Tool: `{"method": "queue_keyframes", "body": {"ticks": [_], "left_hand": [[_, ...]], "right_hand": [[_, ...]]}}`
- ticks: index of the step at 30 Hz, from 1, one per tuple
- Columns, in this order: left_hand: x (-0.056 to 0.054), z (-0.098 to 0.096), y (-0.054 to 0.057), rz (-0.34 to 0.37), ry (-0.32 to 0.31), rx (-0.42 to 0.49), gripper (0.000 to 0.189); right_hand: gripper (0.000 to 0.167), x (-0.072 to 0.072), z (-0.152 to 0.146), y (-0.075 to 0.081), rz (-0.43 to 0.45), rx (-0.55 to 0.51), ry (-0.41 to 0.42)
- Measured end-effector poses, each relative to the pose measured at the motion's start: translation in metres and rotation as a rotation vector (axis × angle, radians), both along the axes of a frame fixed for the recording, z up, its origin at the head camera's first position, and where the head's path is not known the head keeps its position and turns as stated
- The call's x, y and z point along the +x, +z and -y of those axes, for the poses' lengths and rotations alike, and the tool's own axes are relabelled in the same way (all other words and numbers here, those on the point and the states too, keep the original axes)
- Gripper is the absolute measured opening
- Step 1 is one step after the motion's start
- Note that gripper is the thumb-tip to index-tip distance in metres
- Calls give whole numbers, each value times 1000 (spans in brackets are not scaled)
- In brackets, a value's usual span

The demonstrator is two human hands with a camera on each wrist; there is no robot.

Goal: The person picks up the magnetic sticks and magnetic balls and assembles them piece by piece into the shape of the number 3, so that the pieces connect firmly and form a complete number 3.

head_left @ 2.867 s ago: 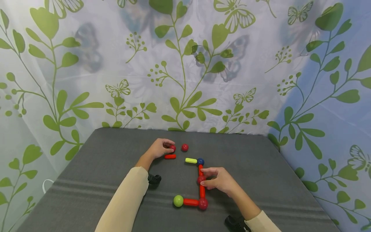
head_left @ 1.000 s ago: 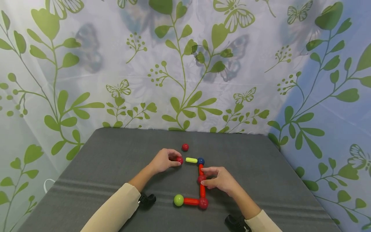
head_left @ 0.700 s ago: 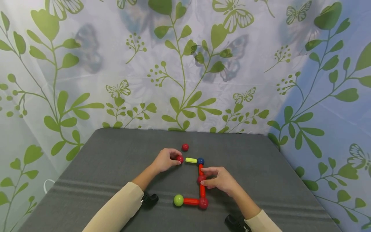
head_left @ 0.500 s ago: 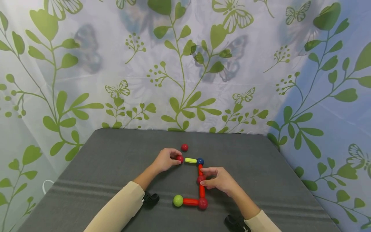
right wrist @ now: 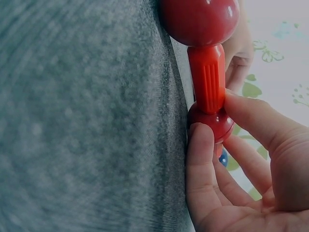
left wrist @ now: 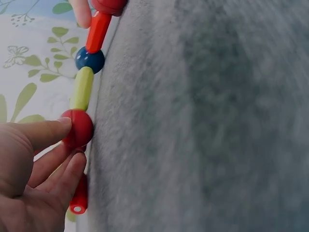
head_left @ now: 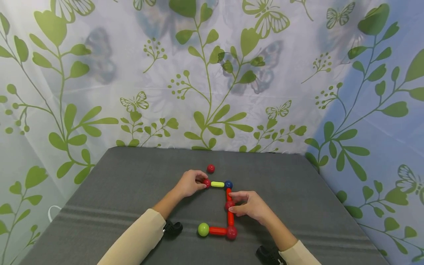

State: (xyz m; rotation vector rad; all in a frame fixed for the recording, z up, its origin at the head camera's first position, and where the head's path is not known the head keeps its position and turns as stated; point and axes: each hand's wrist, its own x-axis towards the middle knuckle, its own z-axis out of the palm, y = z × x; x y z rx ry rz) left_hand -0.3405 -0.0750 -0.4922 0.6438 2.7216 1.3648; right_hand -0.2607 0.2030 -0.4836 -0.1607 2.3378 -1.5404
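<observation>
My left hand (head_left: 190, 183) pinches a red ball (left wrist: 79, 128) between thumb and fingers. That ball meets the left end of a short yellow rod (head_left: 217, 184), whose other end joins a blue ball (head_left: 228, 184). From there a red rod leads to another red ball (right wrist: 212, 123), gripped by the fingers and thumb of my right hand (head_left: 250, 203). A second red rod (right wrist: 206, 79) continues to a red corner ball (head_left: 231, 232). One more red rod (head_left: 217, 231) runs left to a green ball (head_left: 203, 229). The pieces look like a magnetic building toy.
A loose red ball (head_left: 211, 168) lies behind the chain. Beyond my left fingers, a loose red rod (left wrist: 79, 195) shows in the left wrist view; the head view has it hidden. A patterned curtain (head_left: 212, 73) hangs past the grey table's (head_left: 139, 162) back edge.
My left hand has brought its red ball from the back left toward me and rightward. The gap between ball and yellow rod has closed. My right hand has stayed put.
</observation>
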Motion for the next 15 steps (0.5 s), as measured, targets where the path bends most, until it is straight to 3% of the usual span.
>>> {"method": "queue_keyframes", "body": {"ticks": [10,15], "left_hand": [[-7,30,8,-120,81,-19,21],[-15,42,6,-86,97,-27,23]], "right_hand": [[59,-1,-1,-1,-4,-14,10],[58,0,0,0,-7,-8,4]]}}
